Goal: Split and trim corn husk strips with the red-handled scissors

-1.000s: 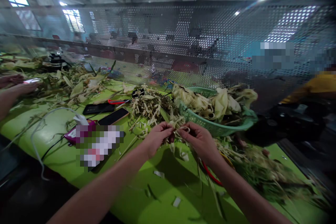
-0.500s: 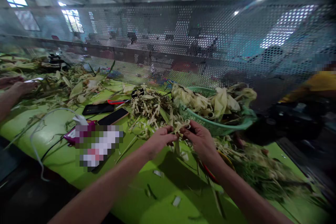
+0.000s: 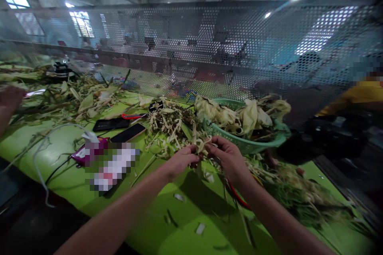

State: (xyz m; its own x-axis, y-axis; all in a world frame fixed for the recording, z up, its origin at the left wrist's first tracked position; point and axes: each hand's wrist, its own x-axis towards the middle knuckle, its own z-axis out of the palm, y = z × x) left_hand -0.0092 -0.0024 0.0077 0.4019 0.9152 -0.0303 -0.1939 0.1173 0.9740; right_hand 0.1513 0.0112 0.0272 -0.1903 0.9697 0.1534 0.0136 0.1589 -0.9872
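My left hand [image 3: 179, 160] and my right hand [image 3: 228, 157] meet above the green table [image 3: 194, 207], both pinched on a small bundle of pale dried husk strips [image 3: 202, 142]. The fingers of both hands are closed around it, thumbs on top. Strands hang down from the bundle between my hands. Just behind my hands lies a heap of cut husk scraps [image 3: 172, 121]. A green plastic basket [image 3: 248, 141] full of pale husks stands right behind my right hand.
Two phones [image 3: 119, 128] and a red-handled tool [image 3: 133, 116] lie left of the scrap heap, with a white cable [image 3: 44, 147]. Red-handled scissors [image 3: 237, 197] lie under my right wrist. A perforated metal screen [image 3: 191, 48] walls the far side. Other people's hands [image 3: 10, 97] work at left; a yellow sleeve [image 3: 356, 97] at right.
My hands have drawn slightly closer together and shifted their pinch on the husk bundle. The person's hand at far left has moved toward the frame edge.
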